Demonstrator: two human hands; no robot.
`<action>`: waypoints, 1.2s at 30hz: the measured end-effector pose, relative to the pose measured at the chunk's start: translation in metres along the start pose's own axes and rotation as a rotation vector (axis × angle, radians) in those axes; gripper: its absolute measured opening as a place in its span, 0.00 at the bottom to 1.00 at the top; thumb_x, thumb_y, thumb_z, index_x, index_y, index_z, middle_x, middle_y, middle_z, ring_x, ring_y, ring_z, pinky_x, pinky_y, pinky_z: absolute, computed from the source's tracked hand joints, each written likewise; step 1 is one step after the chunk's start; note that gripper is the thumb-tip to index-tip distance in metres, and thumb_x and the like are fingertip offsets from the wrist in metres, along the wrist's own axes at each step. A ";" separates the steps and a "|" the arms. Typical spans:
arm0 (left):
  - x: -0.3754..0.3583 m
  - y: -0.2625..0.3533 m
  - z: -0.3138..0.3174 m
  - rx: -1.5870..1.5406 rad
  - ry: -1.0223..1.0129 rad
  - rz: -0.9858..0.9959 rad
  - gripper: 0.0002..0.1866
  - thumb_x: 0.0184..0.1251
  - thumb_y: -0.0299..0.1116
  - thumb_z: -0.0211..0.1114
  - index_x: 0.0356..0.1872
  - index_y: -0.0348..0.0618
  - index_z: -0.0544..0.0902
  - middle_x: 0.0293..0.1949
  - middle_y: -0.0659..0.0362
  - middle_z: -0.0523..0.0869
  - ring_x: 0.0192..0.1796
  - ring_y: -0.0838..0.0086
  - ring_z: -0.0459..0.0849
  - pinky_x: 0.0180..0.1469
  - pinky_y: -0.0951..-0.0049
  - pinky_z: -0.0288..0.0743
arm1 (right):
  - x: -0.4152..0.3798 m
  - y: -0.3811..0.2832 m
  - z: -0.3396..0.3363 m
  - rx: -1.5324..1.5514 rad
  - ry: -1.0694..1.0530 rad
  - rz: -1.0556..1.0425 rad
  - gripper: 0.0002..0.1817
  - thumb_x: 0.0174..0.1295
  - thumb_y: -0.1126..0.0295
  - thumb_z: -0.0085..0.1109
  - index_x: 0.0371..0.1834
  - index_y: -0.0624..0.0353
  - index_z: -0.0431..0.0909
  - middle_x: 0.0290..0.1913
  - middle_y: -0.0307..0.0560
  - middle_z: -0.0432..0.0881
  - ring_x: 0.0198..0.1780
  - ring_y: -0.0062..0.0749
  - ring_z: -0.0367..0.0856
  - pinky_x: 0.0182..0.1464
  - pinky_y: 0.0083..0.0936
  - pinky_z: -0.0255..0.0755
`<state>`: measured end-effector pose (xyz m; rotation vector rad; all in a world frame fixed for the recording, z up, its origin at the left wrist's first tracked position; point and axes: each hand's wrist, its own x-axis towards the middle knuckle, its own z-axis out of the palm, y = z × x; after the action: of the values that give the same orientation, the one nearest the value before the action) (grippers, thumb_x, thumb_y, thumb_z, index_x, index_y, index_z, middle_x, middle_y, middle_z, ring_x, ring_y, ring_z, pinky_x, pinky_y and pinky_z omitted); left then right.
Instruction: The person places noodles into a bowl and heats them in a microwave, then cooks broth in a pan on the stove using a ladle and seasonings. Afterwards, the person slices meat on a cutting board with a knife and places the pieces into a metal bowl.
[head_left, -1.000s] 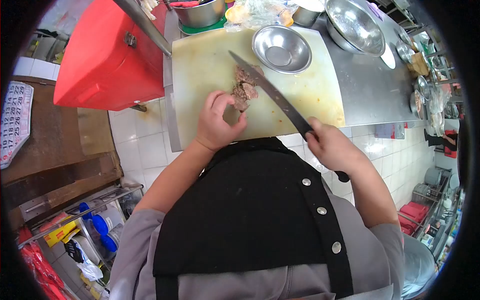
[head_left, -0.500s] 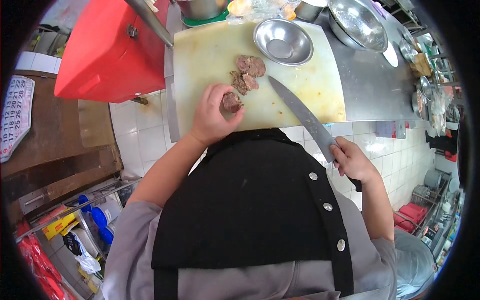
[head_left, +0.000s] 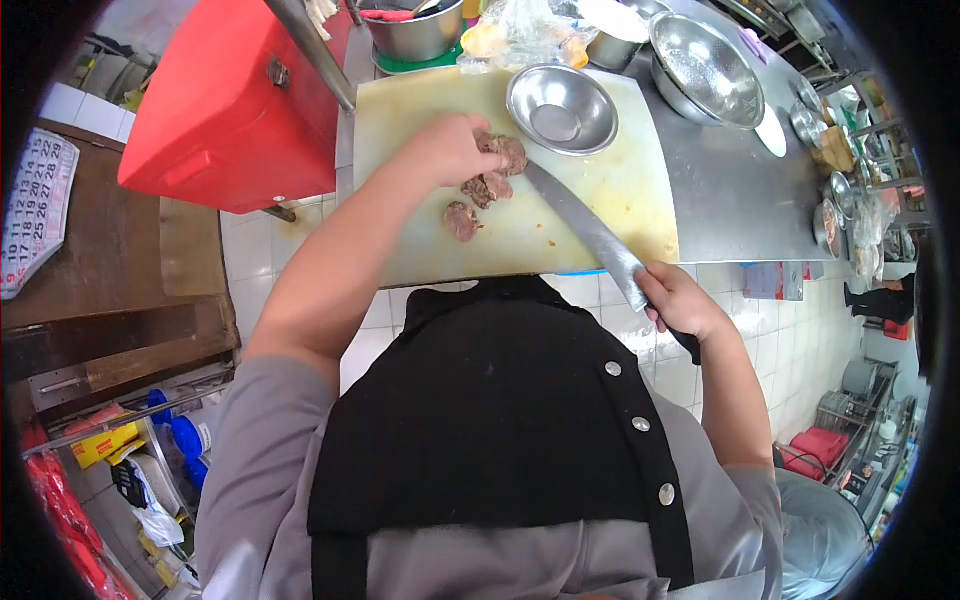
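Observation:
My left hand reaches over the cutting board, its fingers curled round the farthest piece of cooked meat. Just nearer me lies a smaller, ragged meat chunk, close under that hand. Another brown lump of meat sits apart, toward the board's front edge. In my right hand is the handle of a large kitchen knife. Its blade slants up and left across the board, with the tip beside the held meat. A shallow metal bowl rests at the back of the board.
A metal colander stands on the steel counter to the right. Behind the board are a metal pot and plastic bags. A red cooler box and a metal post flank the left side.
My left hand has let go of the nearest meat lump and moved away from me to the farthest piece. The knife stays in my right hand, nearly in place.

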<state>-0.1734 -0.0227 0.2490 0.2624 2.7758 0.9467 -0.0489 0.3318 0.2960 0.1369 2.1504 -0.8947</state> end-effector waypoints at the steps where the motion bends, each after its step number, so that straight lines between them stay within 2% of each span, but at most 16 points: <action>1: 0.006 -0.001 0.001 0.062 -0.045 0.023 0.32 0.55 0.47 0.77 0.58 0.36 0.82 0.48 0.47 0.88 0.50 0.60 0.87 0.53 0.62 0.80 | 0.004 -0.004 -0.002 -0.034 -0.008 0.000 0.22 0.78 0.54 0.44 0.40 0.64 0.76 0.22 0.40 0.72 0.21 0.24 0.72 0.25 0.25 0.72; 2: 0.009 -0.001 0.003 0.125 -0.093 0.046 0.33 0.54 0.46 0.77 0.58 0.36 0.81 0.48 0.47 0.88 0.50 0.59 0.87 0.53 0.61 0.80 | 0.008 -0.008 -0.002 -0.066 -0.002 -0.024 0.23 0.77 0.54 0.44 0.39 0.65 0.76 0.22 0.42 0.73 0.22 0.25 0.73 0.25 0.26 0.73; 5: 0.012 -0.005 0.002 0.036 -0.142 0.020 0.32 0.54 0.43 0.77 0.58 0.36 0.81 0.47 0.49 0.88 0.48 0.63 0.87 0.52 0.64 0.80 | 0.013 -0.022 -0.003 -0.111 0.006 -0.051 0.22 0.77 0.54 0.45 0.39 0.65 0.77 0.22 0.42 0.74 0.22 0.26 0.74 0.26 0.27 0.74; 9: 0.015 -0.031 0.010 -0.194 -0.082 -0.003 0.29 0.55 0.43 0.78 0.56 0.37 0.82 0.44 0.54 0.87 0.45 0.69 0.85 0.50 0.68 0.79 | 0.015 -0.026 -0.003 -0.131 0.024 -0.081 0.21 0.77 0.55 0.46 0.40 0.64 0.77 0.23 0.43 0.75 0.22 0.27 0.74 0.26 0.27 0.74; 14: -0.007 -0.002 -0.020 -0.302 0.003 0.022 0.27 0.56 0.43 0.78 0.54 0.39 0.83 0.44 0.57 0.87 0.44 0.73 0.84 0.49 0.70 0.78 | -0.005 -0.033 -0.010 -0.175 0.115 -0.225 0.19 0.77 0.57 0.46 0.37 0.64 0.76 0.23 0.45 0.75 0.25 0.29 0.74 0.33 0.32 0.72; 16: 0.000 0.010 -0.030 -0.241 0.018 0.075 0.28 0.56 0.43 0.78 0.55 0.40 0.83 0.45 0.57 0.87 0.45 0.73 0.84 0.49 0.71 0.77 | -0.010 -0.027 -0.018 -0.211 0.171 -0.287 0.19 0.77 0.58 0.46 0.36 0.63 0.75 0.23 0.44 0.74 0.25 0.29 0.73 0.34 0.33 0.70; 19: 0.033 0.026 -0.033 -0.202 0.014 0.186 0.29 0.56 0.47 0.77 0.56 0.43 0.83 0.46 0.58 0.87 0.44 0.73 0.84 0.50 0.73 0.77 | -0.028 -0.036 -0.039 -0.193 0.235 -0.208 0.18 0.76 0.57 0.47 0.35 0.61 0.75 0.22 0.43 0.74 0.24 0.28 0.73 0.31 0.32 0.71; 21: 0.052 0.054 -0.039 -0.128 -0.040 0.131 0.29 0.57 0.50 0.75 0.56 0.44 0.83 0.46 0.58 0.87 0.43 0.74 0.84 0.46 0.72 0.78 | -0.033 -0.045 -0.058 -0.211 0.244 -0.135 0.18 0.76 0.57 0.47 0.35 0.60 0.75 0.21 0.42 0.73 0.22 0.26 0.73 0.29 0.31 0.71; 23: 0.089 0.058 -0.026 -0.238 -0.152 0.013 0.28 0.58 0.52 0.73 0.55 0.46 0.83 0.47 0.59 0.86 0.40 0.74 0.85 0.41 0.71 0.79 | -0.033 -0.058 -0.075 -0.252 0.248 -0.087 0.18 0.76 0.57 0.47 0.36 0.59 0.75 0.21 0.40 0.73 0.21 0.26 0.72 0.27 0.30 0.71; 26: 0.136 0.053 -0.005 -0.088 -0.202 0.018 0.24 0.59 0.49 0.70 0.53 0.48 0.85 0.41 0.58 0.88 0.36 0.74 0.85 0.36 0.68 0.80 | -0.024 -0.078 -0.096 -0.361 0.238 -0.054 0.18 0.75 0.58 0.45 0.37 0.61 0.75 0.21 0.41 0.73 0.19 0.27 0.74 0.26 0.30 0.72; 29: 0.157 0.072 0.005 0.383 -0.418 0.028 0.20 0.60 0.44 0.67 0.51 0.47 0.86 0.33 0.53 0.89 0.33 0.71 0.87 0.34 0.63 0.81 | -0.015 -0.093 -0.109 -0.493 0.235 -0.058 0.16 0.75 0.62 0.44 0.38 0.64 0.75 0.21 0.45 0.75 0.18 0.31 0.76 0.26 0.32 0.73; 31: 0.175 0.066 0.020 0.713 -0.426 0.246 0.16 0.59 0.39 0.65 0.45 0.46 0.88 0.30 0.48 0.89 0.35 0.63 0.88 0.38 0.59 0.82 | -0.015 -0.107 -0.114 -0.590 0.260 -0.078 0.13 0.74 0.65 0.45 0.38 0.64 0.73 0.22 0.48 0.75 0.17 0.32 0.75 0.23 0.33 0.71; 32: 0.183 0.056 0.032 0.770 -0.387 0.254 0.15 0.58 0.39 0.65 0.43 0.45 0.89 0.32 0.47 0.89 0.36 0.59 0.88 0.41 0.58 0.82 | -0.022 -0.119 -0.113 -0.708 0.302 -0.075 0.13 0.72 0.66 0.46 0.39 0.65 0.75 0.27 0.55 0.80 0.25 0.44 0.81 0.31 0.39 0.75; 33: 0.190 0.053 0.037 0.824 -0.348 0.259 0.14 0.58 0.38 0.65 0.41 0.43 0.89 0.35 0.45 0.89 0.38 0.55 0.89 0.43 0.57 0.82 | -0.022 -0.121 -0.117 -0.790 0.331 -0.085 0.12 0.72 0.66 0.47 0.39 0.64 0.76 0.30 0.56 0.81 0.30 0.47 0.82 0.35 0.40 0.75; 36: 0.154 0.070 0.019 0.716 -0.273 0.265 0.13 0.57 0.37 0.66 0.37 0.42 0.90 0.36 0.45 0.89 0.40 0.52 0.88 0.45 0.57 0.82 | -0.024 -0.127 -0.129 -0.986 0.402 -0.093 0.12 0.70 0.66 0.48 0.40 0.63 0.78 0.36 0.59 0.83 0.41 0.55 0.82 0.44 0.44 0.75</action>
<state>-0.3101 0.0786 0.2574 0.8056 2.7373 -0.0921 -0.1601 0.3245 0.4406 -0.3051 2.7401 0.2467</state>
